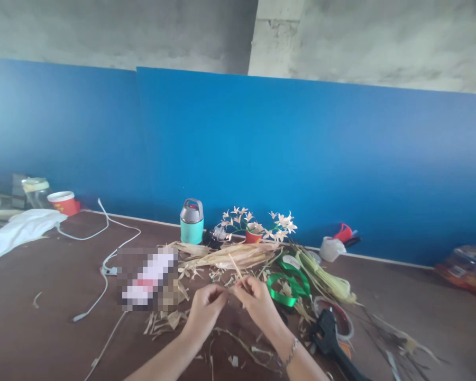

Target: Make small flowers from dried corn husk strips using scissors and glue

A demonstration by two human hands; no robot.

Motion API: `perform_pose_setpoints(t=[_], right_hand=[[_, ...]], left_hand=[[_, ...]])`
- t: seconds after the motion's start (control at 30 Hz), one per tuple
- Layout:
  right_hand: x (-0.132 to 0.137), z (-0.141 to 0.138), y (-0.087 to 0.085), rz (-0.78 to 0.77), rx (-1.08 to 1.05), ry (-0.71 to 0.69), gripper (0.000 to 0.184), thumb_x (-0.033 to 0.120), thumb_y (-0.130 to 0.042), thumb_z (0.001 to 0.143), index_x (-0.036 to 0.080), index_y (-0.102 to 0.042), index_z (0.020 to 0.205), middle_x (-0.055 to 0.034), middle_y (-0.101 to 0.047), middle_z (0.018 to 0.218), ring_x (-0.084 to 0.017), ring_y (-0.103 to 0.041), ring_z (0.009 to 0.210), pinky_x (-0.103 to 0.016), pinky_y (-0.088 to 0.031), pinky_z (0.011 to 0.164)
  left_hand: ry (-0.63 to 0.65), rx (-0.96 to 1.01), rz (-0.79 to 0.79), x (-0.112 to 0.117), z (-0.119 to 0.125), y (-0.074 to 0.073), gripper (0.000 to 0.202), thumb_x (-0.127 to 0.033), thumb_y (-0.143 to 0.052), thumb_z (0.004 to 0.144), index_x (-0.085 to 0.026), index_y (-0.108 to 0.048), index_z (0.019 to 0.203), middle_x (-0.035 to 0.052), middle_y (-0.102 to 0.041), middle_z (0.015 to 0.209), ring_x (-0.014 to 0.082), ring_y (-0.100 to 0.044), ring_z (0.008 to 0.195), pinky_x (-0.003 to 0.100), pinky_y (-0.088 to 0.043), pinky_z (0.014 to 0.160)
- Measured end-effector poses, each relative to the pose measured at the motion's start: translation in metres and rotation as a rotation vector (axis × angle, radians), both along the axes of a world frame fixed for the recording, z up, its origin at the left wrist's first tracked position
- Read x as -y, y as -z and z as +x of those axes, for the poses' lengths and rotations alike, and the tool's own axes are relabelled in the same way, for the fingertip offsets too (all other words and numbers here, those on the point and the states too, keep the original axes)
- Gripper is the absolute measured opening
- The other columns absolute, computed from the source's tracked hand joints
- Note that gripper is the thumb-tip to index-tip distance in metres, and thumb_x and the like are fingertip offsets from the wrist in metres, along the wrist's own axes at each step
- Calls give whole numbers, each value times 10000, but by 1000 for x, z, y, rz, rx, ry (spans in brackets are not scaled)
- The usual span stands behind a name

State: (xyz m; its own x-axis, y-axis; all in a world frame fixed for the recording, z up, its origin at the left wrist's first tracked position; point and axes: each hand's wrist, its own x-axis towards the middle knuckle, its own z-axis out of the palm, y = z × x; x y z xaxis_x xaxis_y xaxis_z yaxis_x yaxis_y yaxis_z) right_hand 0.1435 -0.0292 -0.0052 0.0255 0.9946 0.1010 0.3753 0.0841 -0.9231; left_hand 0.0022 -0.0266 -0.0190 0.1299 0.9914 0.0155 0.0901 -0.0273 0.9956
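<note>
My left hand (206, 309) and my right hand (258, 302) meet low in the middle of the head view, fingertips close together. A thin pale stick (235, 265) slants up and away from the pinched fingers of my right hand. My left thumb and forefinger are pressed together beside it; what they pinch is too small to make out. Just beyond the hands lies a pile of dried corn husks (238, 256). Green ribbon (284, 288) lies in loops to the right of my right hand. Husk scraps (170, 321) are scattered left of my left hand.
A black glue gun (328, 338) and tape roll (351, 323) lie right. Behind stand a turquoise flask (192, 228), husk-like flowers (283, 225) in a red cup (253, 236), and a blue partition (301, 159). White cables (103, 270) and a blurred-out item (150, 280) lie left.
</note>
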Motion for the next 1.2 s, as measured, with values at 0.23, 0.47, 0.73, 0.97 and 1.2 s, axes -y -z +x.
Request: perform_pose_setpoints(t=[0.23,0.47,0.73,0.97,1.2], right_hand=[[-8,19,3,46,212,169,206,283,-444,741,163,-573,634,-22,-601,588,-157,-542,574,-230,-396,556],[-12,26,8,82,297,206,281,223,-429,728,154,-635,905,-88,-689,813,-221,-627,782,-285,-442,714],[-5,-10,1,-124,29,-138,309,165,-422,698,137,-672,877,-62,-682,824,-171,-608,714,-258,-458,646],[-17,-60,-19,-466,-105,-323,416,38,-441,591,159,-681,910,58,-535,499,-86,-469,474,-184,-364,494],[-27,-79,-16,-523,-197,-372,329,37,-429,584,133,-689,762,67,-478,407,-76,-404,423,-188,-294,458]], left_hand=[[5,-432,397,7,-1,-1,178,-175,-493,758,-183,-670,762,63,-664,764,220,-590,759,321,-432,716],[76,-691,823,18,1,-10,335,-152,-458,810,-180,-457,476,8,-497,512,137,-480,542,274,-385,589],[245,-435,1226,33,-8,-13,345,-235,-337,824,-216,-446,497,33,-470,444,151,-376,475,305,-302,491],[329,-380,1237,31,-12,-1,476,-373,-228,851,-233,-403,432,39,-467,415,157,-369,446,326,-296,478],[287,-269,1228,30,-11,-5,453,-342,-238,859,-227,-411,456,36,-461,414,156,-372,453,319,-301,474]])
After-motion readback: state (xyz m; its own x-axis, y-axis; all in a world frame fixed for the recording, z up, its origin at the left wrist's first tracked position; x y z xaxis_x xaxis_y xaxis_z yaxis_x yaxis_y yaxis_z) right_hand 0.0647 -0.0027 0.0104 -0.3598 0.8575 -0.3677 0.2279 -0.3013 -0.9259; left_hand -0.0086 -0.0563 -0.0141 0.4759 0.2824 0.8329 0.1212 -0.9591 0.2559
